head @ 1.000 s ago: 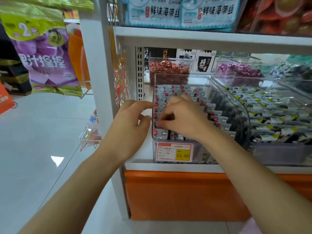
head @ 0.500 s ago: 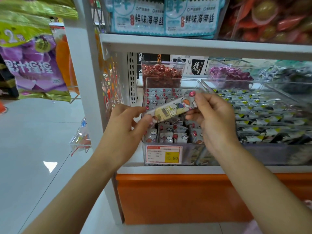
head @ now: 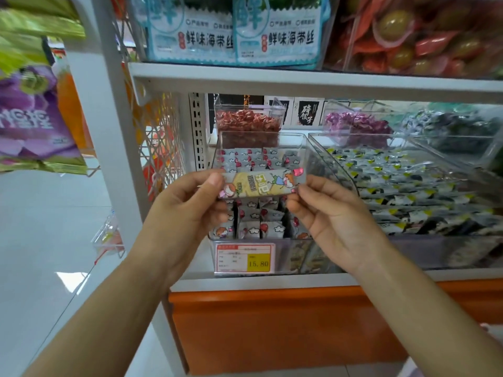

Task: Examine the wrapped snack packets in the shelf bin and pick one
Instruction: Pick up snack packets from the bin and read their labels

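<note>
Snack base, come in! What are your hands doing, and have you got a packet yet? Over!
Left hand pinches one end, right hand the other. Snack packet held level over the clear bin. Nothing in the way.

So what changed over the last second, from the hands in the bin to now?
Both hands rose out of the clear bin with one snack packet. A second ago they were down among the packets; now the left hand pinches its left end and the right hand its right end, in front of the bin. The bin, its remaining packets and the price tag stayed put.
</note>
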A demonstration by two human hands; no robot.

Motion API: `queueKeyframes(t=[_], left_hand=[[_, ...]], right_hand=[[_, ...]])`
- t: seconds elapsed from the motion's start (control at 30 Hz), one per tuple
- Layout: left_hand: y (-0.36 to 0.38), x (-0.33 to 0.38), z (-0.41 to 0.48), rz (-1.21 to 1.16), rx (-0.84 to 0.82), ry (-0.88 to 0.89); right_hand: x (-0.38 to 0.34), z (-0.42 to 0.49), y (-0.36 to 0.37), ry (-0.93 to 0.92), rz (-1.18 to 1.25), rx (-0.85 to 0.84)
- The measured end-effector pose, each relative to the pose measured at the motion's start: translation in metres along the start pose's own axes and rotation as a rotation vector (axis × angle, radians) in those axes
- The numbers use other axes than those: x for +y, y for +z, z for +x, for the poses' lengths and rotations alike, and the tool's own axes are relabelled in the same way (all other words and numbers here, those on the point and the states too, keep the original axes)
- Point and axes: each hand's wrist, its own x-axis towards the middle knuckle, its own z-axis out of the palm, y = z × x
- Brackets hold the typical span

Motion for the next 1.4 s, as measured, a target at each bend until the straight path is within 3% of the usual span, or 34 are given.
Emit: queueKeyframes(t=[0.2, 0.33, 0.47, 0.73, 1.07, 1.4], left_hand=[[-0.003, 0.003, 0.0, -0.19, -0.034, -0.072], [-0.005, 0.002, -0.001, 0.0, -0.034, -0.019], [-0.005, 0.003, -0.003, 0.305, -0.01, 0.072], [0.001, 0.006, -0.009, 0.42, -0.011, 0.091], [0.002, 0.004, -0.01, 0.575, -0.084, 0.16], [-0.001, 0.01, -0.007, 0.535, -0.05, 0.11]], right_hand=[[0.002, 0.003, 0.0, 0.006, -0.011, 0.036], [0.002, 0.001, 0.001, -0.058, -0.105, 0.024], [0.005, -0.001, 0.0, -0.181, -0.419, 0.046], [0.007, -0.004, 0.005, -0.319, -0.546, -0.046], [0.005, -0.001, 0.007, -0.495, -0.858, 0.044], [0.006, -0.004, 0.009, -0.521, -0.933, -0.056]])
